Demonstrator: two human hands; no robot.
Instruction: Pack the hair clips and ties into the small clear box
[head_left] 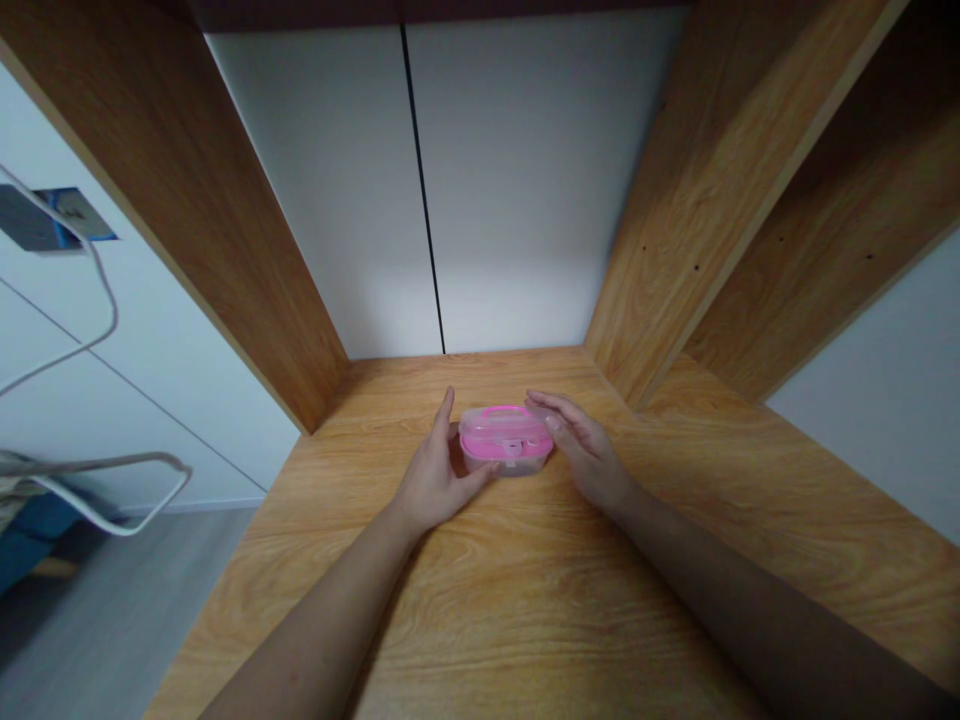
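A small pink and clear plastic box with a clear lid, a pink handle on top and a front latch rests on the wooden surface. My left hand is at the box's left side, its thumb against the lower front and its fingers around the left end. On the right side, my right hand touches the lid's right end with thumb and fingertips. Both hands hold the box between them, and the lid looks closed.
Upright wooden panels stand at the left and right, with a white back panel between them. White cables hang at the far left, near a wall socket opening.
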